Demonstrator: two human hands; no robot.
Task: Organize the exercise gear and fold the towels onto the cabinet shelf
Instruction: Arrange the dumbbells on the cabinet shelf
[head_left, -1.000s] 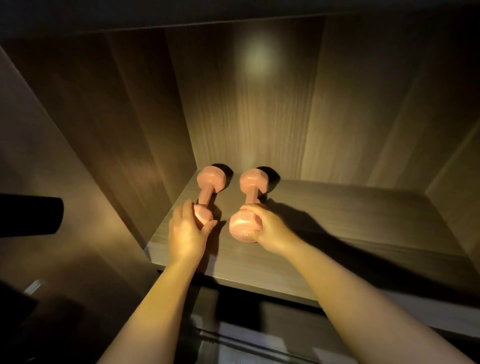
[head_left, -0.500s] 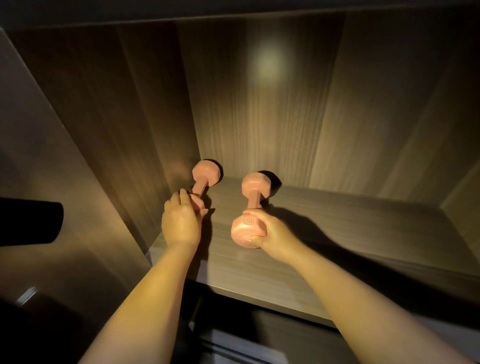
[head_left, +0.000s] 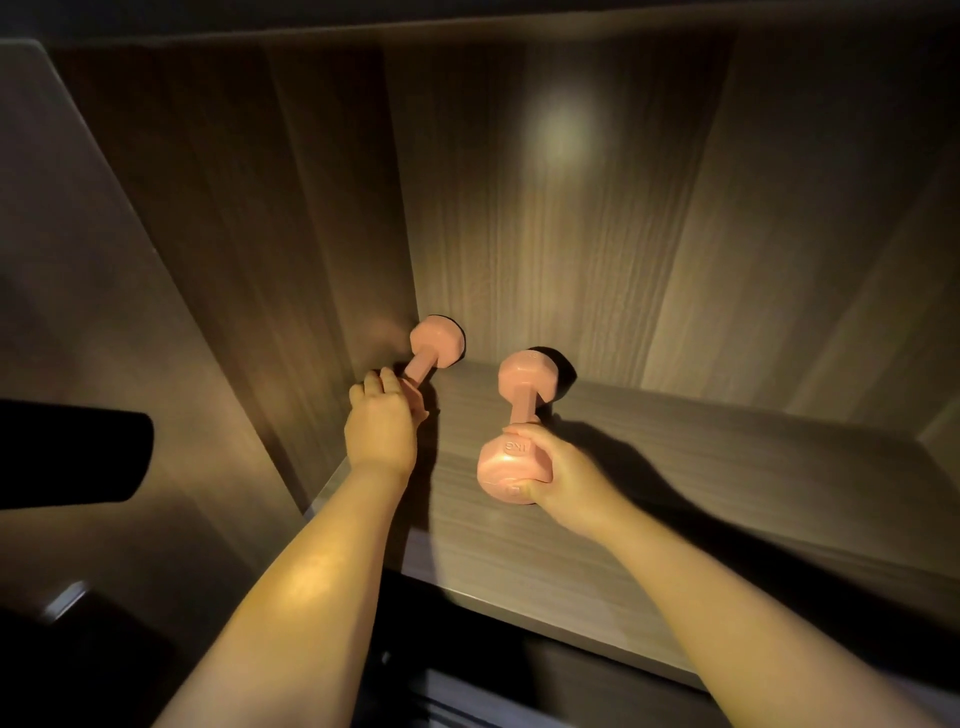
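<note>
Pink pair on the cabinet shelf (head_left: 675, 493): left dumbbell (head_left: 434, 343) lying in the rear left corner close to the side wall (head_left: 311, 260), right dumbbell (head_left: 523, 376) just beside it, apart, roughly parallel. Left hand (head_left: 382, 431) cupped over the near head, fingers and thumb curled round it; right hand (head_left: 566, 478) wrapped round the other's near head. Held by the ends, probably for sliding into a tidy corner row, leaving shelf space rightward, likely for towels (none in view).
</note>
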